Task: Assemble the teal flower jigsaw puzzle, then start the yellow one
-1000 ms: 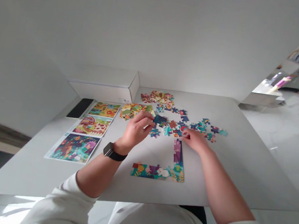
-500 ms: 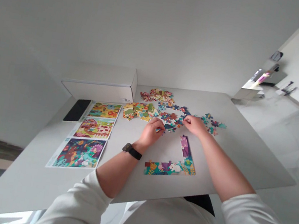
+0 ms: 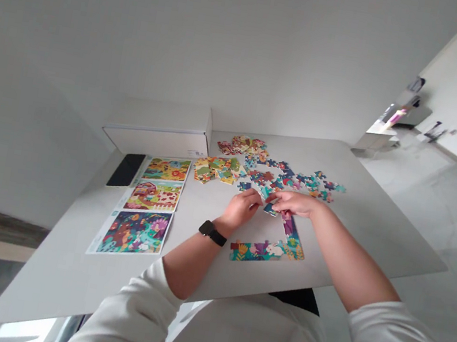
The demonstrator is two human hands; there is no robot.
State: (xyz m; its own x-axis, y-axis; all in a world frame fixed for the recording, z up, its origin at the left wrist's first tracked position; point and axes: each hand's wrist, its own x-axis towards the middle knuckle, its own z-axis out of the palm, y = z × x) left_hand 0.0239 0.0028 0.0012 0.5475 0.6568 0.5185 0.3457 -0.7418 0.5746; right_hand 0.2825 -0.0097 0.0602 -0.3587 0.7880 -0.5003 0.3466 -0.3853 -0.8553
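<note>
My right hand point(image 3: 295, 204) pinches a dark blue jigsaw piece point(image 3: 270, 209) just above the upper end of the joined puzzle edge point(image 3: 266, 250). That L-shaped edge shows a white rabbit, leaves and purple shapes, and my right fingers cover part of its top. Close by on the left is my left hand point(image 3: 243, 206), its fingers curled together; whether they hold anything is hidden. A teal piece point(image 3: 266, 191) lies between the two hands, and a dark blue piece point(image 3: 244, 186) lies just beyond the left one. Behind them spreads a pile of loose blue and red pieces point(image 3: 262, 177).
Left of my hands lies a sheet of three printed pictures point(image 3: 135, 231), with a black phone point(image 3: 126, 170) beside it. A white box point(image 3: 155, 138) stands against the wall. Yellow-green pieces point(image 3: 220, 168) and red-brown pieces point(image 3: 244, 145) form separate piles on the white table point(image 3: 203, 219).
My right hand has moved left and nearer from the loose pieces, carrying a dark blue piece to the puzzle edge's upper end. My left hand has shifted slightly right and stays curled.
</note>
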